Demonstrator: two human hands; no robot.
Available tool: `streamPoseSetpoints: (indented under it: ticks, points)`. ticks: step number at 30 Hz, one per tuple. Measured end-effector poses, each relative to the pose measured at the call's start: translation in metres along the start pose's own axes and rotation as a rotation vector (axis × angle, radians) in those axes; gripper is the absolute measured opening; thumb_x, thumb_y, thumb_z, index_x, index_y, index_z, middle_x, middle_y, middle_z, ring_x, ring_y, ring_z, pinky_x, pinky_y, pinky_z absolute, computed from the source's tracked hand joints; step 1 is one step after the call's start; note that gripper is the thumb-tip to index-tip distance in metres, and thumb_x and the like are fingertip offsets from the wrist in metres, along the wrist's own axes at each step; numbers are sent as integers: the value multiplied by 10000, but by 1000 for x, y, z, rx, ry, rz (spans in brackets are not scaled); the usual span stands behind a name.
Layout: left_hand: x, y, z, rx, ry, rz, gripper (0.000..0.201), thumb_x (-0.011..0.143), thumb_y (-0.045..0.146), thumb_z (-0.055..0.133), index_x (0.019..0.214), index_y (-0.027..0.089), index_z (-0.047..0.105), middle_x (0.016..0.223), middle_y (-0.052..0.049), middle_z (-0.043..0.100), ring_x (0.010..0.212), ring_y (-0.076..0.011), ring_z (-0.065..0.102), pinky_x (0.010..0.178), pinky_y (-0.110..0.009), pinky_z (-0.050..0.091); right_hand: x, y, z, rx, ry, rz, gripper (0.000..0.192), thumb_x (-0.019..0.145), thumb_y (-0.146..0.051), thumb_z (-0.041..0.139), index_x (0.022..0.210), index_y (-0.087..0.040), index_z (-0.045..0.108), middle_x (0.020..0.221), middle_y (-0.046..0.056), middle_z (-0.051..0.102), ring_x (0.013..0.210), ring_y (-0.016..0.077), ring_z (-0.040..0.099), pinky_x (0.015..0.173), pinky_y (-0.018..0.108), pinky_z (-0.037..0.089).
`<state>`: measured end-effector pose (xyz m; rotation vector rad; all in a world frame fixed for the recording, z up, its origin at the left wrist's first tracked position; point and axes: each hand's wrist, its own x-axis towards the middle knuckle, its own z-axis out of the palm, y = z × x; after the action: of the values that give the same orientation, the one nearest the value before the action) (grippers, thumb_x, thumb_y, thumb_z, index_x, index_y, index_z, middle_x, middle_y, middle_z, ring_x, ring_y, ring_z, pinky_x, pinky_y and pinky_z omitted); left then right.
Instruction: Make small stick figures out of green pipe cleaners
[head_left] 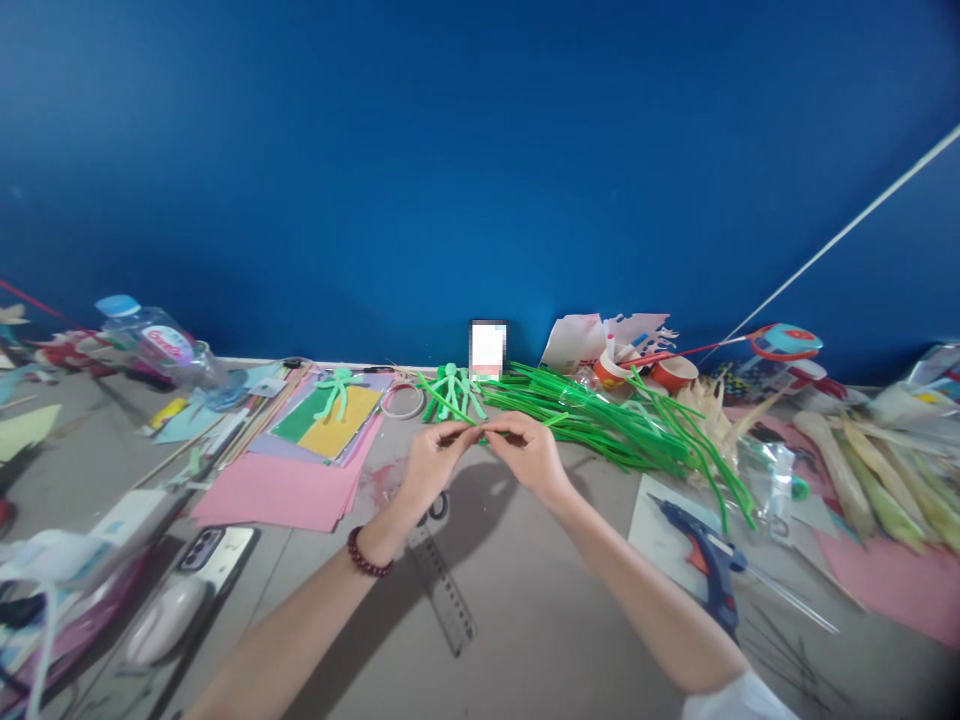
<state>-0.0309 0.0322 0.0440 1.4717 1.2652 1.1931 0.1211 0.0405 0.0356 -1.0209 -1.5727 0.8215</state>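
And here's the slim, bright-green stem [556, 419], partly hidden behind the fingers, up over the surface [540, 610] just short of its far edge; left hand [435, 462] and right hand [531, 455] both pinching it, fingertips closed, almost meeting.

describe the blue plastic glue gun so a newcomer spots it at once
On the grey table, look right of the right forearm. Partly over a white sheet lies the blue plastic glue gun. Its orange trigger and pointed nozzle set it apart from the thin green pipe cleaners beyond.
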Motion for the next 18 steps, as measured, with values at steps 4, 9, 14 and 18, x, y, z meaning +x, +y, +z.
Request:
streamPoseSetpoints:
  ticks: [4,9,14,18]
  points:
    - [0,-4,1,-10,5,8,229,748,385,613,740,171,693,756,-41,700,723,-174,617,647,-255,464,-1,-1,-1,-165,9,-164,188,785,-163,549,841,-220,719,846,59,641,795,172,611,709,296,509]
    - [4,-7,2,-146,8,-66,220,698,387,653,688,168,668,675,-27,667,655,-147,587,596,-240,446,0,-3,-4,-225,-15,-217,181,829,-185,527,848,-220,703,839,62,654,812,179,609,707,294,500]
    - [3,0,3,-128,-11,-80,247,683,405,659,624,166,637,599,-8,615,594,-128,541,565,-233,428,4,-6,-10,-253,-19,-182,179,837,-191,505,806,-211,680,822,57,662,802,188,606,691,298,487]
    - [1,3,4,-75,-70,-30,252,709,402,631,632,162,629,605,-12,607,601,-132,535,568,-235,417,7,-4,-14,-240,-25,-168,171,812,-161,515,767,-206,673,808,49,653,803,184,603,702,291,480]
